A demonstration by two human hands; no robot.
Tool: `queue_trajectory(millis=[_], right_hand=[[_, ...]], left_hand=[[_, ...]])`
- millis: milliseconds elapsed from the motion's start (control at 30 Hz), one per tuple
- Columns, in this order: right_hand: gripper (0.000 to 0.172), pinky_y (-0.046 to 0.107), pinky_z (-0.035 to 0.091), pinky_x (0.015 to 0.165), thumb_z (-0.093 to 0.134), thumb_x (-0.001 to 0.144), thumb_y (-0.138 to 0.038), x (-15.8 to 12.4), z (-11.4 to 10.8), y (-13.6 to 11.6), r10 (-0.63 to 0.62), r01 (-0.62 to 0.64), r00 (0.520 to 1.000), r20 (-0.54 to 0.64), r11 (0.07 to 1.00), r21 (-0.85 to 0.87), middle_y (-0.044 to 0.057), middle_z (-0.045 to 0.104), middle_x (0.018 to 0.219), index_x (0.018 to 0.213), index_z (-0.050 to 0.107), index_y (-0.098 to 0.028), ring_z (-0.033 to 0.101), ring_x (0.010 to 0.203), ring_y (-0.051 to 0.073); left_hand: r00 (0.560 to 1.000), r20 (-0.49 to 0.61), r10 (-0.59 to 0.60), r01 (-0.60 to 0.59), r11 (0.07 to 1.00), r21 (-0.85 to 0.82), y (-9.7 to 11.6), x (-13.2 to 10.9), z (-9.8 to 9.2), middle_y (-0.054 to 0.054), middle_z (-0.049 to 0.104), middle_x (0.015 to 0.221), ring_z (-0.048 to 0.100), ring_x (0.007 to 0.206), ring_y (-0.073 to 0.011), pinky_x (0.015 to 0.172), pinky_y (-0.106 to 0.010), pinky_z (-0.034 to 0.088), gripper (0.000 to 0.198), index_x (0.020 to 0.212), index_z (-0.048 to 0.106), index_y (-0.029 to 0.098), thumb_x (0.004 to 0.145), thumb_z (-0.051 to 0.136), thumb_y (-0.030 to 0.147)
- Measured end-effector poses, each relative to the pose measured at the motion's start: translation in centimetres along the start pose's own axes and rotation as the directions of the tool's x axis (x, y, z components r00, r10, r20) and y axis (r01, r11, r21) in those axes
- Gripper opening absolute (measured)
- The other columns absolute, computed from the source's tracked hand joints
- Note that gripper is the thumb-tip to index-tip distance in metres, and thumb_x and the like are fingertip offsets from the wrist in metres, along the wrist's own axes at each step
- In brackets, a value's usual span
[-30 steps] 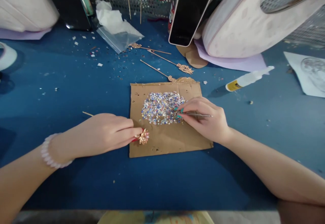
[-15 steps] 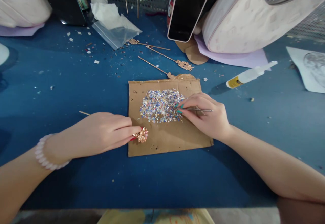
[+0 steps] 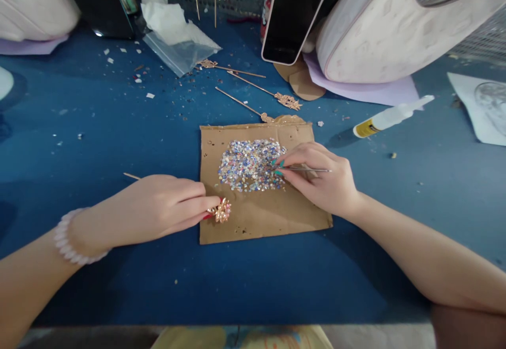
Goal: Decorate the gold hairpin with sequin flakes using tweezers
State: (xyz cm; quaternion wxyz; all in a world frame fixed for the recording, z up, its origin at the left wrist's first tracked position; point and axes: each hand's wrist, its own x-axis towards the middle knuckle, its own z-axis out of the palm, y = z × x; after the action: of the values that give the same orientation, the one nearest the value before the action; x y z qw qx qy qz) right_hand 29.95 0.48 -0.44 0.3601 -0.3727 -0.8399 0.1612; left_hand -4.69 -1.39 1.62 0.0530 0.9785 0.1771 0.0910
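My left hand (image 3: 158, 206) is closed on a gold hairpin. Its flower-shaped head (image 3: 221, 210), set with pinkish stones, sticks out past the fingertips over the cardboard's left part. The thin stick end (image 3: 132, 176) shows behind the hand. Pinched in my right hand (image 3: 320, 177) are slim metal tweezers (image 3: 306, 169), pointing left. Their tips are at the right side of a spread of small glittering rhinestones (image 3: 251, 164), mostly blue, white and silver; whether a stone is between them is too small to tell. The stones lie on a cardboard square (image 3: 269, 214).
Behind the cardboard lie several gold hairpins (image 3: 288, 100). A glue bottle (image 3: 373, 126) with a white nozzle is at right. A phone (image 3: 294, 17) leans near a pale bag (image 3: 363, 32). A plastic bag (image 3: 177, 48) with tissue and scattered flakes are at back left.
My right hand and the tweezers have shifted very slightly at the right side of the rhinestones. My left hand keeps its place with the hairpin.
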Motion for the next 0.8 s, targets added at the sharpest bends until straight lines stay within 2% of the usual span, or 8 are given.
queue_trajectory(millis=[200, 300, 600, 800], right_hand=[[0.010, 0.036, 0.062, 0.084, 0.071, 0.103, -0.019, 0.45, 0.01, 0.07, 0.040, -0.040, 0.999, 0.011, 0.999, 0.008, 0.003, 0.083, 0.090, 0.095, 0.075, -0.024, 0.078, 0.082, 0.019], [0.010, 0.035, 0.062, 0.082, 0.071, 0.103, -0.020, 0.36, -0.05, 0.08, 0.040, -0.040, 0.999, 0.005, 0.999, -0.007, 0.003, 0.082, 0.088, 0.095, 0.075, -0.023, 0.078, 0.081, 0.019], [0.008, 0.035, 0.062, 0.078, 0.071, 0.102, -0.018, 0.00, -0.13, 0.04, 0.000, 0.000, 1.000, 0.003, 1.000, 0.001, 0.002, 0.081, 0.084, 0.096, 0.072, -0.023, 0.078, 0.079, 0.019], [0.012, 0.032, 0.064, 0.077, 0.070, 0.101, -0.012, -0.34, -0.37, -0.07, -0.087, 0.086, 0.996, 0.023, 0.995, 0.051, 0.002, 0.080, 0.085, 0.098, 0.069, -0.023, 0.078, 0.079, 0.017]], left_hand=[[1.000, -0.001, -0.010, 0.010, 1.000, -0.014, 0.08, 0.24, -0.18, -0.001, 0.075, 0.090, 0.067, 0.066, -0.0163, 0.061, -0.034, 0.048, 0.035, 0.130, 0.067, 0.017, 0.121, 0.034, 0.023], [1.000, -0.004, -0.003, 0.003, 1.000, -0.017, 0.05, 0.35, -0.20, -0.002, 0.076, 0.092, 0.069, 0.068, -0.0164, 0.061, -0.034, 0.049, 0.035, 0.131, 0.066, 0.017, 0.121, 0.034, 0.023], [1.000, 0.003, 0.000, 0.000, 1.000, -0.022, -0.01, 0.36, -0.18, -0.003, 0.078, 0.094, 0.070, 0.071, -0.0164, 0.063, -0.034, 0.050, 0.035, 0.133, 0.067, 0.017, 0.121, 0.035, 0.022], [1.000, 0.005, -0.006, 0.006, 1.000, -0.003, 0.08, 0.22, -0.09, -0.002, 0.077, 0.093, 0.067, 0.069, -0.0171, 0.063, -0.034, 0.047, 0.032, 0.130, 0.066, 0.016, 0.120, 0.036, 0.020]])
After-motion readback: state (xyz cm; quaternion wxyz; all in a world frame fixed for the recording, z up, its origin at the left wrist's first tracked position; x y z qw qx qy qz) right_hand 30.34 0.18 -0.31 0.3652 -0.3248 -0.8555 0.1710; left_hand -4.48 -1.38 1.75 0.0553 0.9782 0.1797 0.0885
